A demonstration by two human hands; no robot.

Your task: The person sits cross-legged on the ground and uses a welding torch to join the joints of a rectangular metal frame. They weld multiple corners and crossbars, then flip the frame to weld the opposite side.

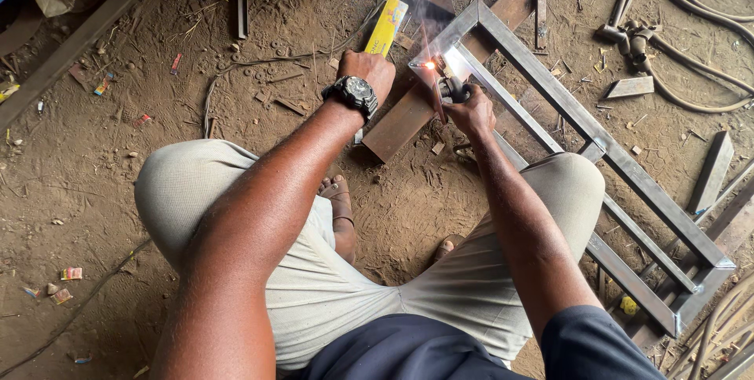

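**A:** What do you see at the frame?

**B:** I see a long rectangular steel frame point(620, 162) lying on the dirt floor point(102, 191). At its near-left corner a bright welding spark point(430, 65) glows, with thin smoke above it. My right hand point(473, 109) sits just beside that corner, fingers clamped around a dark electrode holder point(454, 89); the rod from it to the spark is thin and hard to follow against the glare.

**A:** And the other hand?

**B:** My left hand point(367, 72), with a black wristwatch point(353, 93), rests just left of the frame's corner. Its fingers are curled together, but I see only the back of it, so I cannot tell whether it grips anything.

**A:** Anything else close to the frame?

**B:** A flat rusty steel bar point(397, 125) runs under that corner, and a yellow box point(387, 25) lies just beyond it. Hoses point(691, 3) curl beyond the frame's far side. The frame's lower end is partly covered by my right knee point(561, 188).
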